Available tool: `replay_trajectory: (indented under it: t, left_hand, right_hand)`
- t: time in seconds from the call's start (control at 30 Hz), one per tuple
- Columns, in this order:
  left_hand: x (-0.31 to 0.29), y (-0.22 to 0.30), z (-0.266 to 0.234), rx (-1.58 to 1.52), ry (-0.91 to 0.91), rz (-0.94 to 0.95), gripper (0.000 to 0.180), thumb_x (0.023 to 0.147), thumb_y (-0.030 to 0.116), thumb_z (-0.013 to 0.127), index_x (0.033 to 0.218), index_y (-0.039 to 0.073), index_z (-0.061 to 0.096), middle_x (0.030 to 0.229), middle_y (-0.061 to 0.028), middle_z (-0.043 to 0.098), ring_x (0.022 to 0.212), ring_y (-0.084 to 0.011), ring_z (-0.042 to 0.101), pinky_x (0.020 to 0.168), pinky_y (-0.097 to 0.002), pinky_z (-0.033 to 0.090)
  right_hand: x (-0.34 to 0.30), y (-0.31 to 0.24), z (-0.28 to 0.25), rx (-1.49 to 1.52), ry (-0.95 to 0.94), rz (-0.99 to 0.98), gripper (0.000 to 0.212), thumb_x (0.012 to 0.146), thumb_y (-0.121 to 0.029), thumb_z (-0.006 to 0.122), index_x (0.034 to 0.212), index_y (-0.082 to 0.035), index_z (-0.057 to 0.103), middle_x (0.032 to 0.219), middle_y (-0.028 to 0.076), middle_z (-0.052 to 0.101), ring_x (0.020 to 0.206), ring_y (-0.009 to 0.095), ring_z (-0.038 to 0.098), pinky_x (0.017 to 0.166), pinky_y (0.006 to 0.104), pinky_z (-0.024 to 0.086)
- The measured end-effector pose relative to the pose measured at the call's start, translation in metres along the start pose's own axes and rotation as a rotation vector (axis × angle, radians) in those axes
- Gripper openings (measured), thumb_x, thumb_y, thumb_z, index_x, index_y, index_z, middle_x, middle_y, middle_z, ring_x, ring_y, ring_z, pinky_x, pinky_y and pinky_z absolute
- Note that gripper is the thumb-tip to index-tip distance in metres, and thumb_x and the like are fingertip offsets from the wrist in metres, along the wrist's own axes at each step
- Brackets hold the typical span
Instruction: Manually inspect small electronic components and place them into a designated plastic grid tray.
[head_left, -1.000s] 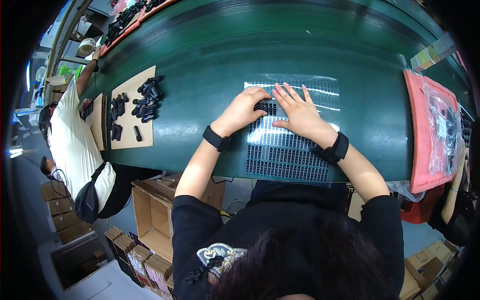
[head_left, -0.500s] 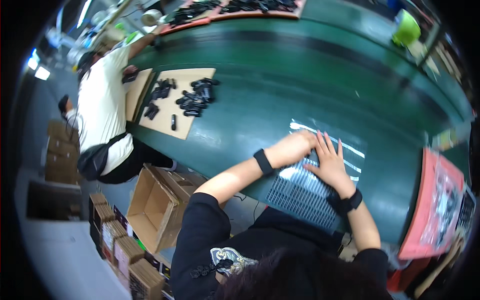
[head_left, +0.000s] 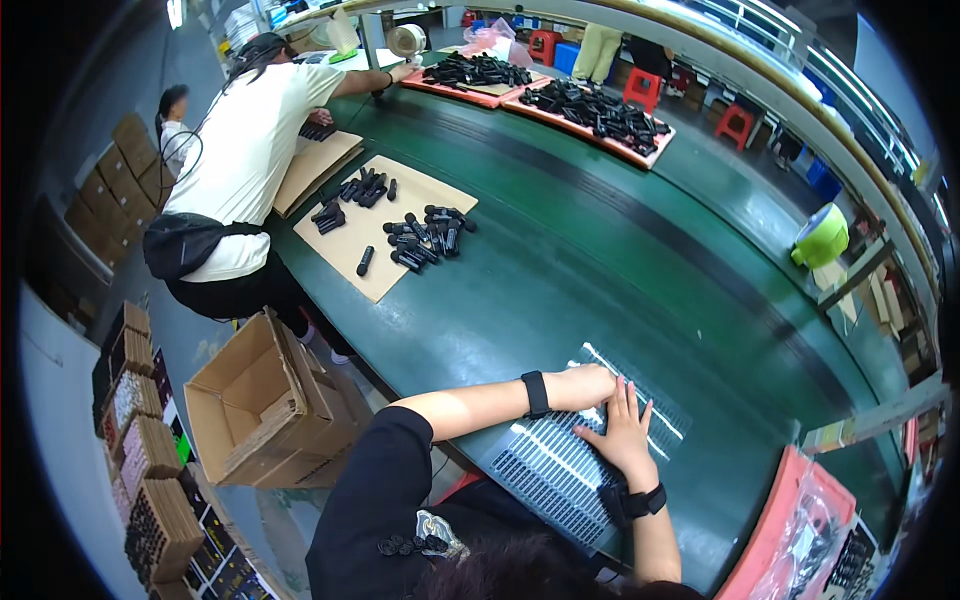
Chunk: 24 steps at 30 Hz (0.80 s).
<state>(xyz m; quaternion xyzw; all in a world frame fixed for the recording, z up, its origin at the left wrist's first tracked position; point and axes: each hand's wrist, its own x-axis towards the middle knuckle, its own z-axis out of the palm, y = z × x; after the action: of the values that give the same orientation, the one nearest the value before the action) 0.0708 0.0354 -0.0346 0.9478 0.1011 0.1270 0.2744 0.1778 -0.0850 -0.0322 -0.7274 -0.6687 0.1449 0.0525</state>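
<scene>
A glossy sheet (head_left: 548, 475) with rows of small dark rectangles, like a sticker sheet, lies on the green table in front of me. My right hand (head_left: 625, 442) rests flat on it, fingers stretched out and slightly apart. Just beside its fingertips, my left hand (head_left: 586, 386) is closed over the sheet's upper part, the fingers curled down. Whatever those fingers pinch is hidden. White strips show along the sheet's far part, past both hands. Dark bands circle both of my wrists.
Left of me, a cardboard sheet (head_left: 405, 190) carries black microphone-like pieces (head_left: 430, 238). Beyond, pink trays (head_left: 645, 155) hold heaps of them. An open carton (head_left: 240, 400) stands on the floor. A co-worker (head_left: 240, 140) leans over the table. At right sits a pink foam tray (head_left: 770, 520) with bagged parts.
My view has tilted and turned, so the trays and far room now show more. Both hands stay at the sheet in nearly the same pose. The co-worker still reaches toward the far trays.
</scene>
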Motion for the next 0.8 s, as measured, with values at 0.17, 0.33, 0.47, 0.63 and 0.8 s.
replay_trajectory:
  t: [0.17, 0.33, 0.47, 0.63, 0.8]
  left_hand:
    - [0.000, 0.000, -0.004, -0.024, 0.019, 0.013, 0.007, 0.058, 0.004, 0.058, 0.062, -0.002, 0.058, 0.063, -0.0168, 0.058, 0.063, -0.0312, 0.058, 0.058, -0.0366, 0.047]
    - [0.001, 0.004, -0.011, 0.008, -0.020, -0.005, 0.008, 0.057, 0.004, 0.059, 0.062, -0.002, 0.058, 0.062, -0.0174, 0.057, 0.063, -0.0318, 0.058, 0.058, -0.0372, 0.047]
    - [0.002, 0.010, -0.016, 0.025, -0.031, -0.014, 0.008, 0.056, 0.003, 0.059, 0.062, -0.003, 0.058, 0.062, -0.0180, 0.057, 0.065, -0.0324, 0.058, 0.059, -0.0376, 0.047]
    - [0.001, 0.015, -0.014, 0.060, -0.026, -0.058, 0.009, 0.058, 0.004, 0.058, 0.063, -0.003, 0.059, 0.065, -0.0187, 0.058, 0.067, -0.0326, 0.059, 0.060, -0.0376, 0.048]
    - [-0.005, 0.023, -0.006, 0.181, 0.133, 0.042, 0.009, 0.061, 0.006, 0.057, 0.065, -0.003, 0.059, 0.068, -0.0184, 0.059, 0.068, -0.0314, 0.060, 0.059, -0.0374, 0.049]
  right_hand:
    - [0.000, -0.001, -0.002, -0.004, -0.025, 0.001, 0.094, 0.066, -0.060, 0.055, 0.132, -0.003, 0.020, 0.141, 0.012, 0.011, 0.131, 0.024, 0.005, 0.102, 0.0498, -0.002]
    - [0.001, -0.001, 0.000, -0.006, -0.024, 0.007, 0.092, 0.067, -0.060, 0.054, 0.132, -0.003, 0.021, 0.141, 0.012, 0.011, 0.131, 0.025, 0.004, 0.102, 0.0500, -0.003]
    - [0.002, 0.000, 0.001, -0.006, -0.026, 0.013, 0.092, 0.067, -0.061, 0.053, 0.132, -0.004, 0.023, 0.141, 0.010, 0.009, 0.131, 0.024, 0.003, 0.102, 0.0502, -0.003]
    - [0.003, -0.001, 0.000, -0.017, -0.073, 0.016, 0.092, 0.068, -0.059, 0.053, 0.133, -0.003, 0.018, 0.141, 0.011, 0.010, 0.131, 0.023, 0.000, 0.102, 0.0485, -0.005]
    - [0.001, -0.003, -0.005, -0.002, -0.075, 0.005, 0.092, 0.069, -0.057, 0.054, 0.134, -0.004, 0.016, 0.141, 0.010, 0.009, 0.131, 0.022, -0.002, 0.102, 0.0478, -0.006]
